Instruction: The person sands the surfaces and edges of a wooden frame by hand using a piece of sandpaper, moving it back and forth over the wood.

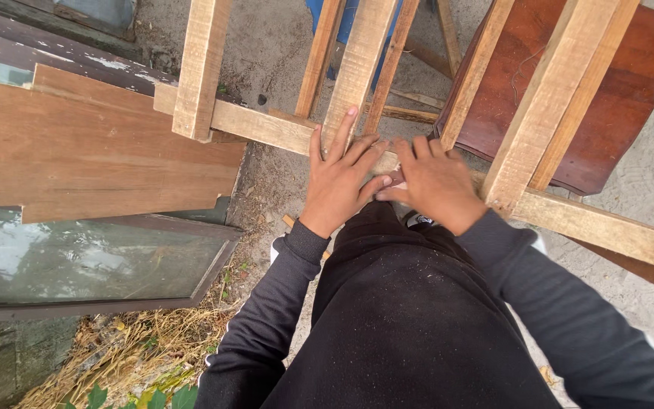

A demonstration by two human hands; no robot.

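Both hands press on a pale, rough-sawn wooden frame of long rails and crossing slats (266,125) lying over sandy ground. The left hand (340,178) lies flat, fingers spread, on the near rail where a slat crosses. Just right, touching it, the right hand (437,180) curls over something small and dark, perhaps a tool. Far right lies a reddish-brown wooden panel (622,83); left, a brown plank (107,151) rests on a framed glass pane (92,265).

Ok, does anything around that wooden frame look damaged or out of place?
Nothing on the frame itself stands out; both hands, left and right, lie flat on its crossbar. At left, a glass pane in a dark frame lies on the ground with a notched wood panel resting over it.
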